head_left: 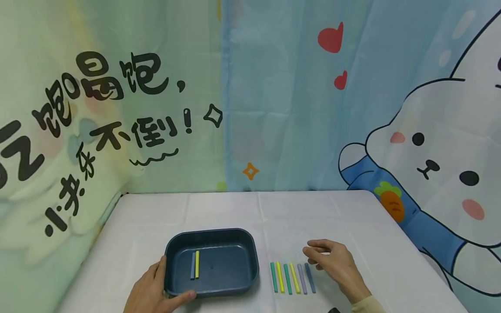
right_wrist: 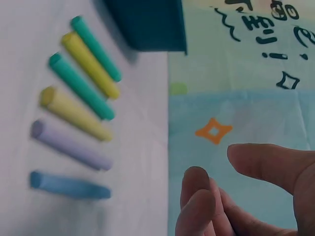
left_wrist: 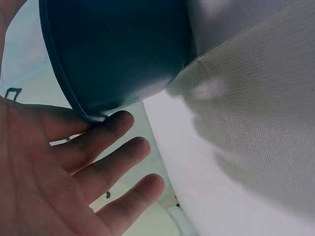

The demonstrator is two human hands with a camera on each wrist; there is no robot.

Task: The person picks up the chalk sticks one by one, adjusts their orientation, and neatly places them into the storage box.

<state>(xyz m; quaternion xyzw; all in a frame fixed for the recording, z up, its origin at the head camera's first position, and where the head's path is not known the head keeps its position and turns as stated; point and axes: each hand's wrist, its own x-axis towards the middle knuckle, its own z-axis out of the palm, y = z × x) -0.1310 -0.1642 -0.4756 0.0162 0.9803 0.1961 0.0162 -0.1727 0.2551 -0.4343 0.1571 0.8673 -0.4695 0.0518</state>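
Dark blue-grey plastic, rounded at the corners and shallow, the rectangular tray (head_left: 212, 262) sits on the white cloth-covered table (head_left: 242, 213) toward the near left, with a blue stick (head_left: 193, 265) and a yellow stick (head_left: 197, 264) lying side by side on its floor, left of centre. The left hand (head_left: 154, 293) holds the tray's near left corner, thumb along the near rim and fingers (left_wrist: 110, 162) straight under the outer wall. Just right of the tray, six short chalk-like sticks (head_left: 292, 278) lie in a neat row on the cloth, running green, yellow, green, yellow, lilac, blue from left to right, close together. The right hand (head_left: 334, 263) hovers at the far right end of that row, fingers loosely bent and holding nothing. Bare cloth stretches beyond the tray and the row to the table's far edge, where printed curtains (head_left: 274, 95) hang.
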